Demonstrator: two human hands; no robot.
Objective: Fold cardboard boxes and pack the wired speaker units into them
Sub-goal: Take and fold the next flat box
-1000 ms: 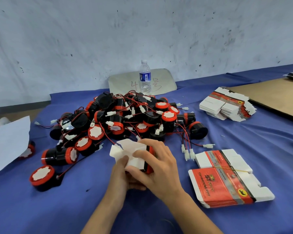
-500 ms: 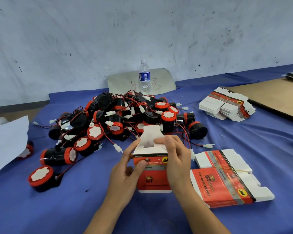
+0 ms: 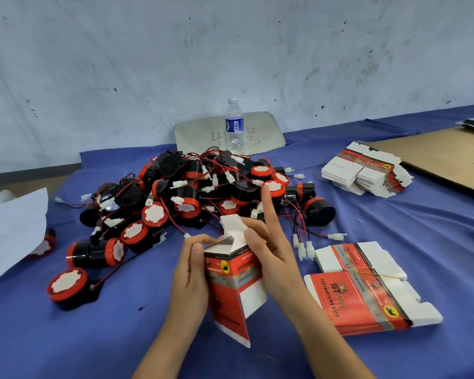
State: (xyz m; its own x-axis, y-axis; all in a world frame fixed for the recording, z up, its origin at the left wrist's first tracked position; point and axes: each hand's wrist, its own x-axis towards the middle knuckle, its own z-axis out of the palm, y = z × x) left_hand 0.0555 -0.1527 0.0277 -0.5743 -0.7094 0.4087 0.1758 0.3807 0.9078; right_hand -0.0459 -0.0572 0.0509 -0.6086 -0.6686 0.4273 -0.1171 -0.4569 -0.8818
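— While your left hand (image 3: 188, 272) grips the red-and-white cardboard box (image 3: 230, 288), what's your right hand (image 3: 275, 259) doing?
— Pinching its white top flap (image 3: 231, 228). The box tilts over the blue-clothed counter (image 3: 93, 340), before the heap of black-and-red wired speaker units (image 3: 203, 187).

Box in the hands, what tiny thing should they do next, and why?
Probably fold the white top flap down and tuck it in. The box stands opened out, gripped by the left hand, and the right hand pinches that upright flap. Whether a unit is inside cannot be seen; if not, one from the pile of speaker units goes in first.
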